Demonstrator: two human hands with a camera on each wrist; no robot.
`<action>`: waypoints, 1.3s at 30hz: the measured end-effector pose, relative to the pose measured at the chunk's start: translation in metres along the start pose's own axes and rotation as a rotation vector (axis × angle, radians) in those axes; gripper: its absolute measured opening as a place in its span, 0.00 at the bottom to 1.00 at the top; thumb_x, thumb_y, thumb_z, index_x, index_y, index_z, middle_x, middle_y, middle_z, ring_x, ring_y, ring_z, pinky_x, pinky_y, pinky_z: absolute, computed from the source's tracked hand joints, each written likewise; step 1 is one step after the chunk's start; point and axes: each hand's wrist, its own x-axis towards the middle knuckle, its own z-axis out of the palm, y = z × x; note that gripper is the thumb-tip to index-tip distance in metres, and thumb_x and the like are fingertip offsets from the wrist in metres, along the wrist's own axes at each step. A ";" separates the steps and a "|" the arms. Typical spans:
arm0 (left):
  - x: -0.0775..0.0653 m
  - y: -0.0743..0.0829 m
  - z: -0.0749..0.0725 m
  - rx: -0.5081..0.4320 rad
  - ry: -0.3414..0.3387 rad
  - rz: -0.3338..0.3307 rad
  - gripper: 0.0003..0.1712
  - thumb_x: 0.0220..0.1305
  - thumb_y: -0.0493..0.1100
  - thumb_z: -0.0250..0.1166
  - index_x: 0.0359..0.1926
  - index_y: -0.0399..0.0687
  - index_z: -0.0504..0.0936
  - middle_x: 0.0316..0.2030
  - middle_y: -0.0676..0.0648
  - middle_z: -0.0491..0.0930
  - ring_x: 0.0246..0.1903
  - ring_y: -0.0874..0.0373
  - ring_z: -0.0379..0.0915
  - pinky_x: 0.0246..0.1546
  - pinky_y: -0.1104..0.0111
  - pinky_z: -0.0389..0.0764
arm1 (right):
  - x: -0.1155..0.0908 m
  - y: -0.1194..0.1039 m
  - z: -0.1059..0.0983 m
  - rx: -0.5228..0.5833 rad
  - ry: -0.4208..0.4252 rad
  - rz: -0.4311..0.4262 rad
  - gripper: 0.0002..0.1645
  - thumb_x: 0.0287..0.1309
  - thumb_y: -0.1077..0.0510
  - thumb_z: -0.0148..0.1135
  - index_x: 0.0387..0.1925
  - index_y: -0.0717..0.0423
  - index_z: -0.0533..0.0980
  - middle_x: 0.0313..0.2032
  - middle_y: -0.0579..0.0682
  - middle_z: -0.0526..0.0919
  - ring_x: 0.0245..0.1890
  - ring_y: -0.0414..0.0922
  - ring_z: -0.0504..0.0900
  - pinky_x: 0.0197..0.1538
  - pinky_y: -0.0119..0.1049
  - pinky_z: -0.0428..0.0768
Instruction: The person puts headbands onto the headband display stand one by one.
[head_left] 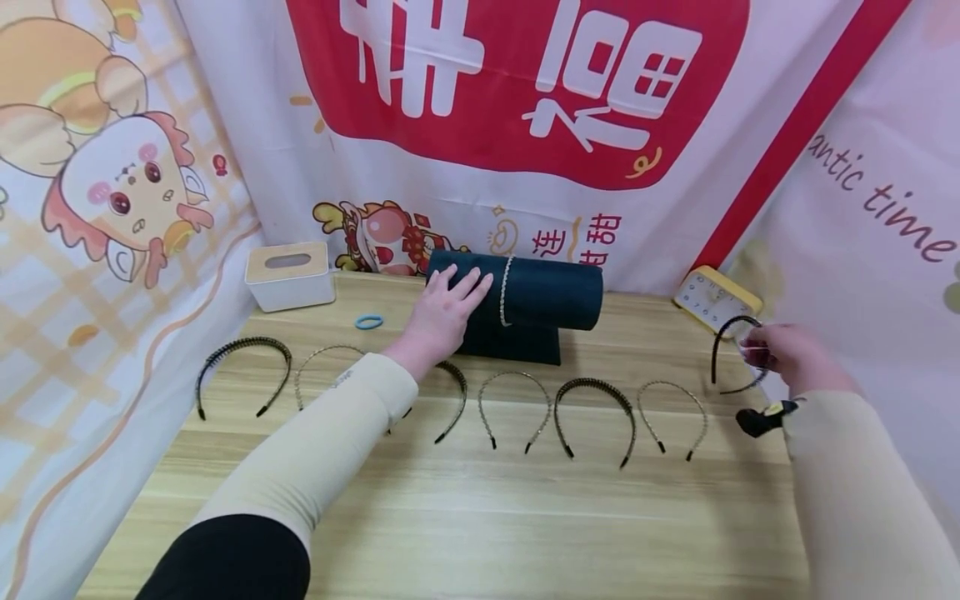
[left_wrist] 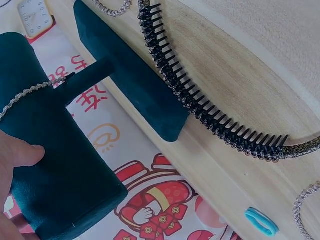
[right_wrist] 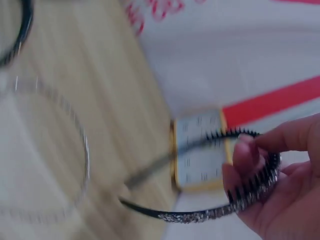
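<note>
A dark teal velvet roll display stand (head_left: 558, 292) stands at the back of the table, with a thin beaded headband (head_left: 504, 292) looped around its roll. My left hand (head_left: 447, 321) rests on the roll's left part, fingers spread over it; the left wrist view shows its thumb (left_wrist: 31, 155) lying along the velvet. Over at the far right, my right hand (head_left: 783, 354) holds a black toothed headband (right_wrist: 200, 216) with glittery trim. Its fingers curl around the toothed arch, while both ends point away from the palm, in front of the clock (right_wrist: 199, 150).
Several headbands lie in a row, black toothed ones (head_left: 596, 385) alternating with thin beaded ones (head_left: 516, 375). My left forearm partly covers the row. A tissue box (head_left: 291, 287) and a blue hair tie (head_left: 369, 321) sit at back left. Printed cloth (head_left: 645, 225) hangs behind the table.
</note>
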 end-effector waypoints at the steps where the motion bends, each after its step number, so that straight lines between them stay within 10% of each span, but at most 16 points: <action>1: 0.000 0.000 0.000 -0.001 0.000 0.000 0.46 0.63 0.41 0.67 0.78 0.54 0.54 0.73 0.45 0.57 0.69 0.36 0.51 0.69 0.46 0.52 | 0.001 -0.004 0.005 0.101 -0.041 0.012 0.17 0.74 0.61 0.40 0.33 0.61 0.74 0.24 0.44 0.80 0.26 0.39 0.81 0.38 0.33 0.82; 9: 0.001 0.000 0.002 -0.005 0.005 -0.007 0.47 0.63 0.41 0.68 0.77 0.55 0.54 0.73 0.45 0.57 0.69 0.36 0.50 0.69 0.46 0.51 | 0.002 -0.028 0.054 0.632 -0.183 -0.019 0.23 0.78 0.59 0.37 0.31 0.62 0.75 0.26 0.54 0.80 0.26 0.47 0.82 0.39 0.41 0.84; 20: 0.001 0.001 0.003 0.003 0.006 -0.013 0.47 0.62 0.42 0.68 0.77 0.55 0.54 0.73 0.46 0.57 0.70 0.36 0.50 0.69 0.46 0.51 | -0.002 -0.043 0.113 0.428 -0.285 -0.126 0.11 0.76 0.63 0.41 0.52 0.61 0.69 0.44 0.53 0.87 0.48 0.47 0.85 0.60 0.44 0.74; 28: 0.001 0.001 0.002 -0.006 0.011 -0.017 0.47 0.62 0.41 0.68 0.77 0.55 0.55 0.73 0.46 0.58 0.70 0.37 0.50 0.69 0.46 0.52 | -0.001 -0.046 0.142 0.530 -0.265 -0.136 0.15 0.73 0.67 0.47 0.57 0.59 0.62 0.44 0.54 0.86 0.52 0.51 0.82 0.69 0.53 0.56; 39: 0.001 0.002 0.000 -0.006 0.006 -0.019 0.45 0.64 0.41 0.67 0.77 0.55 0.55 0.73 0.46 0.58 0.70 0.37 0.50 0.69 0.46 0.51 | 0.003 -0.043 0.160 0.593 -0.317 -0.249 0.17 0.71 0.65 0.52 0.60 0.57 0.69 0.49 0.53 0.85 0.50 0.49 0.83 0.62 0.49 0.72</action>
